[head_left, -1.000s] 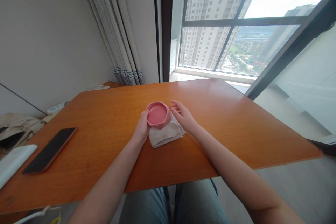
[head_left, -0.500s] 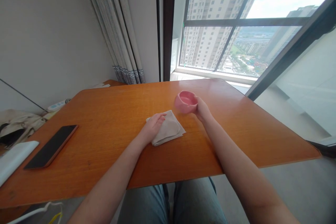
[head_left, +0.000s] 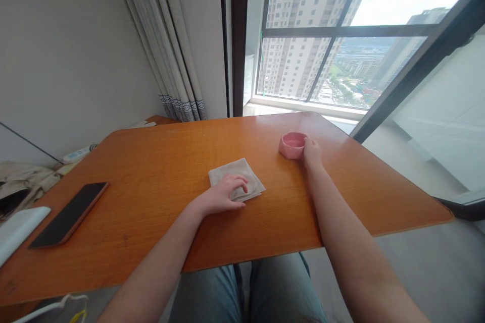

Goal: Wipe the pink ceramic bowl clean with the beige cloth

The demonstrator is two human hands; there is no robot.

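Observation:
A folded pale grey cloth (head_left: 233, 167) lies in the middle of the wooden table. Over its near part is my left hand (head_left: 227, 193), with fingers curved and the thumb spread away from them. Whether those fingers press on the fabric I cannot tell. Farther right, a pink bowl (head_left: 291, 150) with angular sides sits upright, seemingly on the tabletop. My right hand (head_left: 312, 152) grips the bowl at its right side, the thumb near the rim and the other fingers mostly hidden behind it.
On the left side of the wooden table (head_left: 151, 161) lies a dark phone (head_left: 70, 214) beside a white object (head_left: 22, 229). A power strip (head_left: 79, 153) and a beige fabric heap (head_left: 22, 181) are past the left edge. The window (head_left: 341, 70) stands beyond the far side.
The bowl has moved right and down, away from the cloth, in my right hand. My left hand has shifted to the cloth's near edge and its thumb has spread.

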